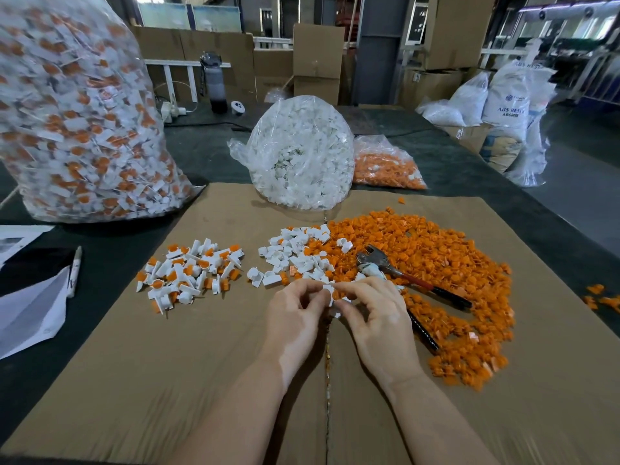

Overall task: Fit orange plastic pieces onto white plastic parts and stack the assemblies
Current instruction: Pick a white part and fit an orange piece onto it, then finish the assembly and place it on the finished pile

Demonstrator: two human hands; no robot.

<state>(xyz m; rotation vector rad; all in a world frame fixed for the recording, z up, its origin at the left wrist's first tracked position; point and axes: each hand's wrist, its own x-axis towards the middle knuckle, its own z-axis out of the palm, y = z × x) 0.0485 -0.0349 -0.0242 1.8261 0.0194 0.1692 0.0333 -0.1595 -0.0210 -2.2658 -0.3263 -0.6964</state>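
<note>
Both hands meet over the cardboard sheet [235, 380] near its middle, pinching one small white part [330, 293] btwn them: left hand [295, 317] w/ fingers curled on its left side, right hand [375, 313] w/ fingertips on its right. Can't tell if an orange piece is on it.

Just beyond: loose white parts [295, 253], touching the big orange pile [436, 263] twd the sheet's right edge. Pliers [402, 273] lie on that pile. Finished assemblies [191, 273] heaped left of centre. At the far edge, a bag of white parts [302, 152]; a bag of orange pieces [385, 166] beside it.
</note>
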